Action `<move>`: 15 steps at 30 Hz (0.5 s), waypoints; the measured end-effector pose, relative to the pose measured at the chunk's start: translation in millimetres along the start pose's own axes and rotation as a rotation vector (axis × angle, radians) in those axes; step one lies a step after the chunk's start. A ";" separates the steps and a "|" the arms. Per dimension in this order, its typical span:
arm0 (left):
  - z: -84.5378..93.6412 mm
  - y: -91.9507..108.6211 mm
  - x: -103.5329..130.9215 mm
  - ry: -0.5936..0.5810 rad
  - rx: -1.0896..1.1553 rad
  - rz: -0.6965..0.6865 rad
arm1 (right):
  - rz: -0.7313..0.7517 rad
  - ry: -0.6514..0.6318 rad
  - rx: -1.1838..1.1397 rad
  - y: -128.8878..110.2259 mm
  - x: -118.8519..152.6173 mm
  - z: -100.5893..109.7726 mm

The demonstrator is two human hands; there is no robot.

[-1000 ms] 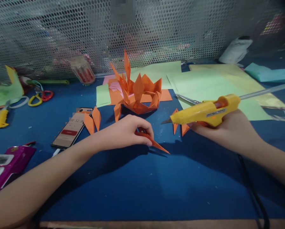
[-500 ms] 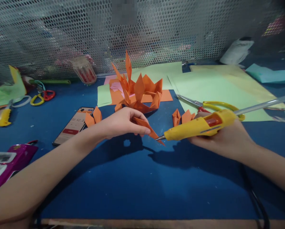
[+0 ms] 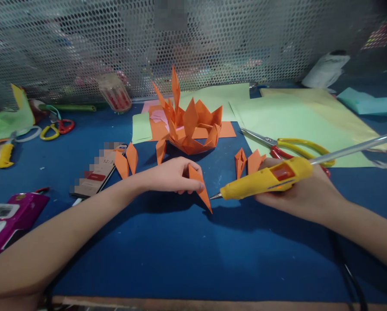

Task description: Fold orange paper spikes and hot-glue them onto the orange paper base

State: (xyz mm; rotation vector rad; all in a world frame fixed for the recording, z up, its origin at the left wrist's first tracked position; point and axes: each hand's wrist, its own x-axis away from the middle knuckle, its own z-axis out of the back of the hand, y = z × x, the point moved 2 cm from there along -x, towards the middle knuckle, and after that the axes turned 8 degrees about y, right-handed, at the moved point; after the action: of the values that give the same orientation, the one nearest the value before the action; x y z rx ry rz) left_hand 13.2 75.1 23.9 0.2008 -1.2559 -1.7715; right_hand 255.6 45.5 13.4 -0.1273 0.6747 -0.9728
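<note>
Between thumb and fingers, my left hand (image 3: 177,176) pinches a folded orange paper petal (image 3: 202,192), its pointed end tilted down to the right. My right hand (image 3: 301,194) is wrapped round a yellow hot glue gun (image 3: 261,179) with a clear glue stick (image 3: 358,147) in its back. The metal nozzle is right beside the petal's lower edge; whether they touch I cannot tell. Behind my hands stands an orange folded-paper flower (image 3: 193,125). Loose orange petals (image 3: 127,160) lie left of my left hand, and more folded orange pieces (image 3: 245,160) are near the glue gun.
Scissors with red and yellow handles (image 3: 290,147) rest on pale green paper sheets (image 3: 287,112). To the left are a phone (image 3: 98,172), a purple device (image 3: 21,218), a yellow cutter (image 3: 4,155) and smaller scissors (image 3: 57,129). A jar (image 3: 114,93) stands by the perforated metal panel (image 3: 212,43).
The petal has turned in my left hand, its point now steeper and lower. The glue gun's nozzle has shifted slightly down, from over the petal to beside its edge.
</note>
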 end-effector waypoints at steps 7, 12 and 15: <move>0.3 -6.2 -3.6 -0.021 0.163 0.050 | 0.029 -0.007 0.003 -4.4 -1.7 -2.7; 1.6 -9.5 -3.8 -0.049 0.210 0.019 | -0.013 -0.062 -0.033 -4.6 -0.1 -4.1; 3.1 -11.1 -4.3 -0.065 0.213 0.017 | -0.002 -0.053 -0.048 -5.1 -0.2 -3.3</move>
State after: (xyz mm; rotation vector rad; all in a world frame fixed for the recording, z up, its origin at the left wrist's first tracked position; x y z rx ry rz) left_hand 7.3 80.9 14.8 0.2544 -1.4894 -1.6399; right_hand 249.9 43.4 12.9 -0.1957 0.6492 -0.9519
